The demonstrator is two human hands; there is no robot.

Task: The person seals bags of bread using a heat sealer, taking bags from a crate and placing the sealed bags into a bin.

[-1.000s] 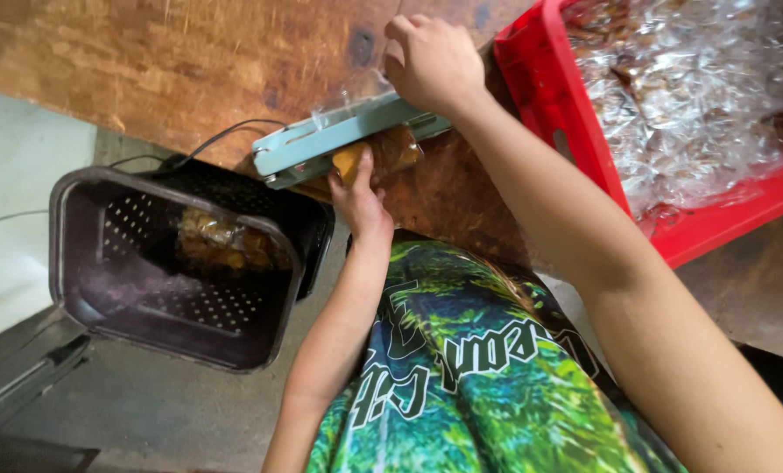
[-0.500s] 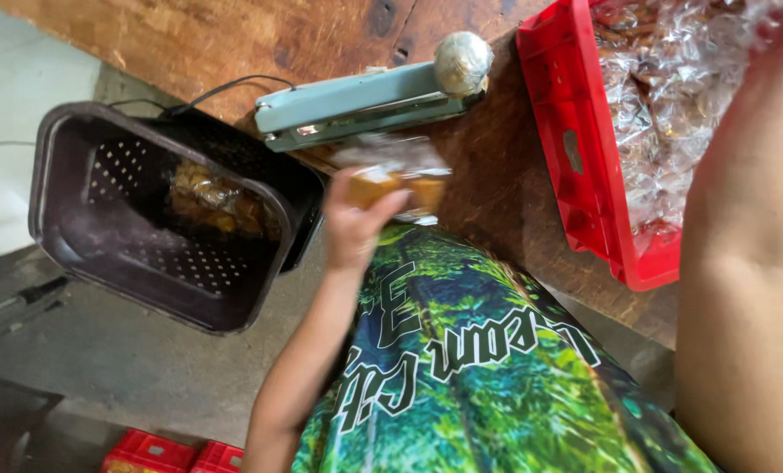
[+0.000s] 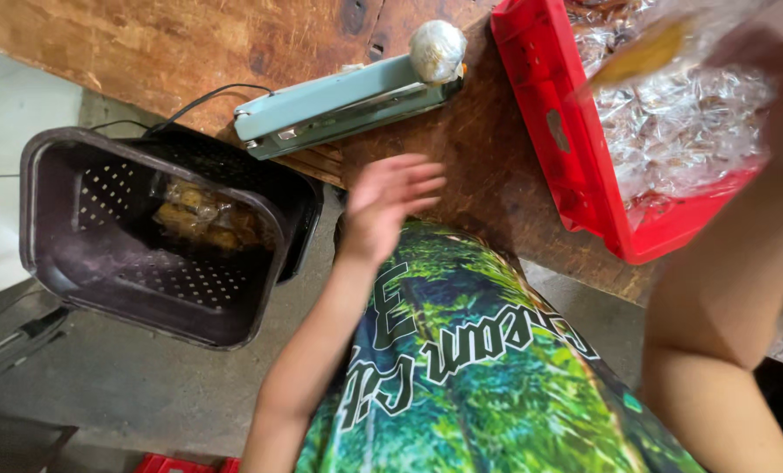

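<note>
My one head camera looks steeply down, close over my lap, at the wooden table edge [image 3: 190, 52], a dark basket [image 3: 146, 289] on the floor and a red crate [image 3: 567, 149].

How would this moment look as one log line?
left hand: open, empty, above table edge | right hand: lifting clear bag over red crate | sealer: idle | dark bin: holds packets

A clear, blurred snack bag [image 3: 663, 52] hangs above the red crate [image 3: 567, 149].
</note>
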